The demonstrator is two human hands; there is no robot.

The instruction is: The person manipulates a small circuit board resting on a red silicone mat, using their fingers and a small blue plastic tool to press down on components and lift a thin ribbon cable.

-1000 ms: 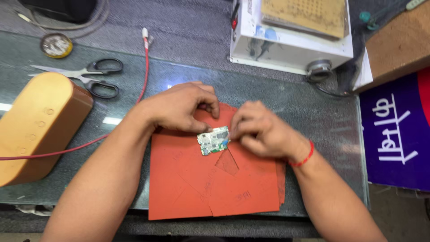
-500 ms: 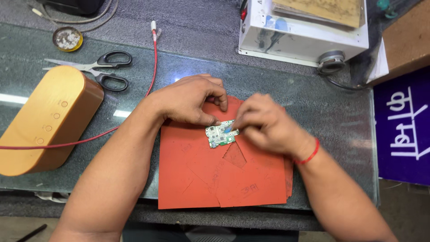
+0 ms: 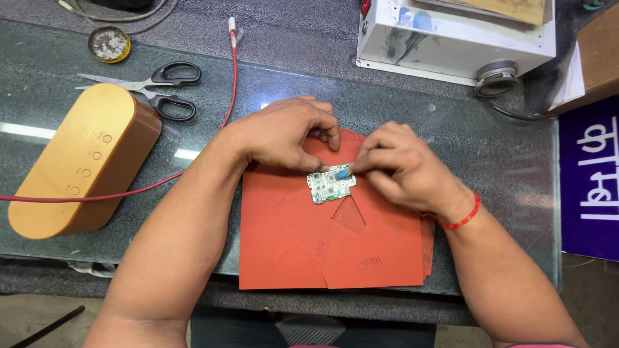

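The left hand (image 3: 289, 134) has its grip pressed together on the upper left edge of a small green rectangular circuit board (image 3: 331, 183); the fingertips pin this edge down. The right hand (image 3: 403, 166) has its grip closed, thumb against forefinger, at the upper right corner of the circuit board, where a small light blue part shows. I cannot tell if these fingers pinch a tool or only that part. A red thread band (image 3: 463, 216) goes around the right wrist.

The circuit board lies flat on a red-orange rubber mat (image 3: 303, 245), near the mat's upper edge and about at the middle of its width. The long axis of the board goes from lower left to upper right, a little tilted, so that its right end points to the right hand. Just below the board the mat has a triangular cut.

The mat rests on a dark glass-topped desk (image 3: 451, 122). Left of the mat, well apart from it, lies a long rounded orange speaker (image 3: 77, 161) with a row of round buttons. A thin red cable (image 3: 227, 96) runs between the speaker and the mat. Above the speaker, black-handled scissors (image 3: 151, 87) lie on the desk, and beyond them stands a small round tin (image 3: 109, 44). Above the mat, at the far edge of the desk, stands a white metal box (image 3: 451, 38). Right of the mat a purple sign (image 3: 590, 180) shows.
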